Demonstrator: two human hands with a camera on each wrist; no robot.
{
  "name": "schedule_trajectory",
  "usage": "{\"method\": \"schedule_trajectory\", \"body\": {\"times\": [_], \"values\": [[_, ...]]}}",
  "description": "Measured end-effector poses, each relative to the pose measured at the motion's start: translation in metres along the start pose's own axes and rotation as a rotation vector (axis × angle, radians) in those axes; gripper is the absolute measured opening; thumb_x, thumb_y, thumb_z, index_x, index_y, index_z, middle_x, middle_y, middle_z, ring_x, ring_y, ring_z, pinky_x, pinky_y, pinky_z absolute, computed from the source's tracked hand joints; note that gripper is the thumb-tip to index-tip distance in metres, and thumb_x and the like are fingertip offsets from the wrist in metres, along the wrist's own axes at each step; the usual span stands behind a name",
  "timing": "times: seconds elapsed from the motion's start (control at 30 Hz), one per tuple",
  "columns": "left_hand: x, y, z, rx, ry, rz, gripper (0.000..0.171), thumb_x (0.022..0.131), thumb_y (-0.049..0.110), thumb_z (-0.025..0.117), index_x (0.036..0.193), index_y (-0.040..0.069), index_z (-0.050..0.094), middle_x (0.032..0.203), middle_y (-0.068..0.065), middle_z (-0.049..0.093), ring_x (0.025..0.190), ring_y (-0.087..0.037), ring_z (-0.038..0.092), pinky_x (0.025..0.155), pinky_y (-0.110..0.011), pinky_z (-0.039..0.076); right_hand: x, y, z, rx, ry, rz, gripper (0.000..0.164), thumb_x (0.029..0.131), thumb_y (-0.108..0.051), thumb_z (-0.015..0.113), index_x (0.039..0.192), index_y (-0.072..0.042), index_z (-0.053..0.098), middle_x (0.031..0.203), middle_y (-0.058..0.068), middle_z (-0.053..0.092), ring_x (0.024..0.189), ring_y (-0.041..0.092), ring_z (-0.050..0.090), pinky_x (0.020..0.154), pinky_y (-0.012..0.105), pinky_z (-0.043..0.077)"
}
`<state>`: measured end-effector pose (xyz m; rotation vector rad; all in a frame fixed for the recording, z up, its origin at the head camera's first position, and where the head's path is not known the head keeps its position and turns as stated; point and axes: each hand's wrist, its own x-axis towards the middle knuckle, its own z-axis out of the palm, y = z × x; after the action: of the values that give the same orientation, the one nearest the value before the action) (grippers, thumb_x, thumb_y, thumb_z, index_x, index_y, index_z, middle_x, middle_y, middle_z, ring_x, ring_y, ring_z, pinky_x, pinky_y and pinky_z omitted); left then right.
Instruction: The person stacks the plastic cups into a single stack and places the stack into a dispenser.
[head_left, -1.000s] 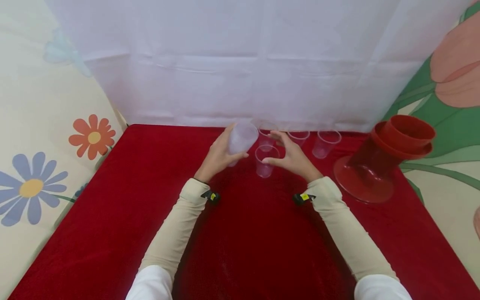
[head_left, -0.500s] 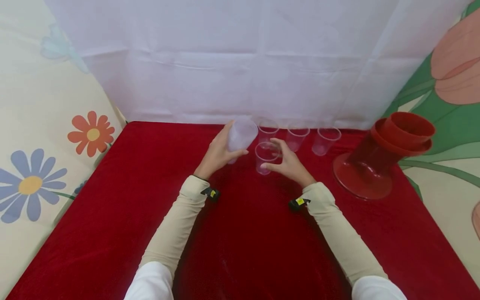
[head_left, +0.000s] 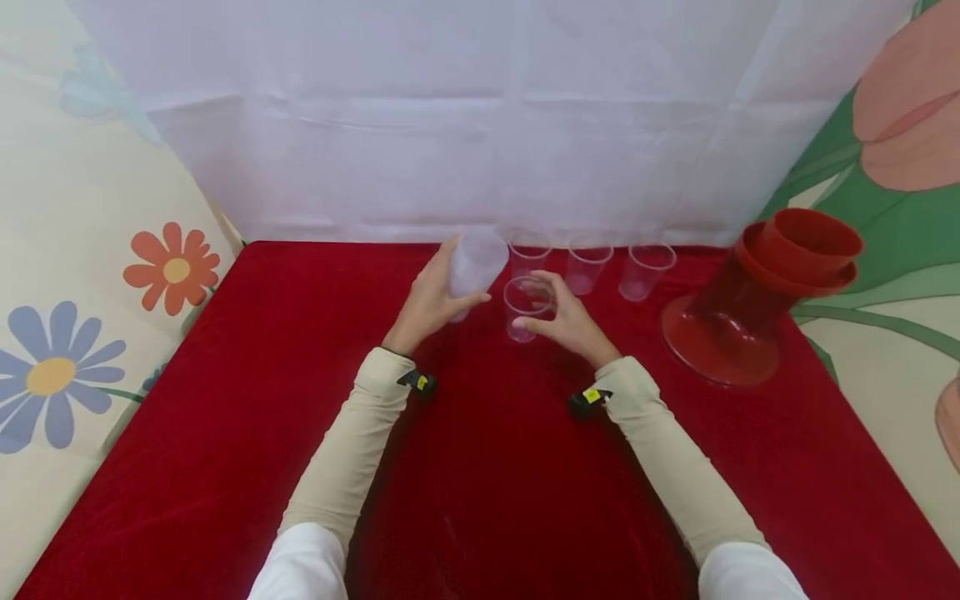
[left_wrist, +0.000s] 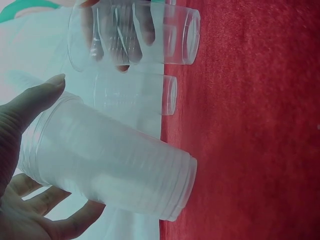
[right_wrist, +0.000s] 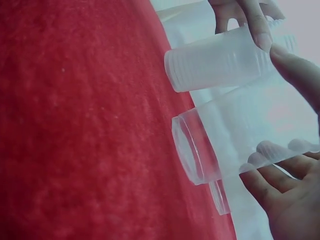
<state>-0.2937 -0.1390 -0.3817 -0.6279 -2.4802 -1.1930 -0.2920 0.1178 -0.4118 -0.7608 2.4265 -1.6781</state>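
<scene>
My left hand grips a stack of nested clear plastic cups, thumb on the near side and fingers behind. In the left wrist view the stack leans, its base close over the red cloth. Just right of it, my right hand holds a single clear plastic cup standing upright. The right wrist view has the thumb on one side of this cup and the fingertips against the other. Behind stand three more clear cups in a row: one, a middle one and a right one.
A glossy red object with a round base and a wide tube-like top stands at the right. Red cloth covers the table. A white sheet hangs behind it, with flower-patterned cloth on both sides.
My right hand has come in from the right and its thumb and fingers have closed around the single cup. The left hand keeps its grip on the stack. The head view has shifted slightly.
</scene>
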Motion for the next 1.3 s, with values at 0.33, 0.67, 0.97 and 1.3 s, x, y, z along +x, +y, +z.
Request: {"method": "schedule_trajectory", "body": {"times": [0.33, 0.67, 0.97, 1.3], "values": [[0.001, -0.002, 0.001, -0.032, 0.010, -0.024, 0.095, 0.079, 0.028, 0.087, 0.154, 0.008, 0.032, 0.140, -0.014, 0.050, 0.117, -0.028, 0.053, 0.092, -0.050, 0.051, -0.005, -0.020, 0.000, 0.002, -0.021, 0.012, 0.072, 0.090, -0.006, 0.074, 0.147, 0.003, 0.030, 0.146, 0.025, 0.044, 0.134, 0.044, 0.042, 0.109, 0.056, 0.036], [0.004, 0.000, -0.001, -0.027, 0.018, -0.013, 0.095, 0.079, 0.027, 0.087, 0.153, 0.006, 0.032, 0.141, -0.014, 0.049, 0.117, -0.029, 0.053, 0.093, -0.050, 0.050, -0.007, -0.033, -0.004, 0.003, -0.016, 0.007, 0.069, 0.091, -0.003, 0.072, 0.145, 0.006, 0.030, 0.146, 0.027, 0.045, 0.135, 0.043, 0.041, 0.111, 0.056, 0.033], [-0.001, -0.005, 0.004, -0.033, -0.006, -0.033, 0.094, 0.080, 0.029, 0.086, 0.155, 0.010, 0.031, 0.142, -0.013, 0.048, 0.119, -0.029, 0.052, 0.093, -0.050, 0.051, -0.012, -0.033, -0.001, 0.004, -0.022, 0.012, 0.068, 0.091, -0.003, 0.071, 0.145, 0.006, 0.030, 0.146, 0.027, 0.045, 0.134, 0.042, 0.043, 0.111, 0.057, 0.033], [-0.001, -0.004, 0.002, -0.009, -0.006, -0.004, 0.094, 0.080, 0.029, 0.086, 0.154, 0.009, 0.032, 0.141, -0.014, 0.049, 0.119, -0.028, 0.052, 0.093, -0.050, 0.051, -0.012, -0.041, -0.004, -0.011, 0.024, -0.048, 0.068, 0.090, 0.000, 0.071, 0.145, 0.007, 0.031, 0.141, 0.029, 0.049, 0.130, 0.042, 0.047, 0.107, 0.058, 0.037]]}}
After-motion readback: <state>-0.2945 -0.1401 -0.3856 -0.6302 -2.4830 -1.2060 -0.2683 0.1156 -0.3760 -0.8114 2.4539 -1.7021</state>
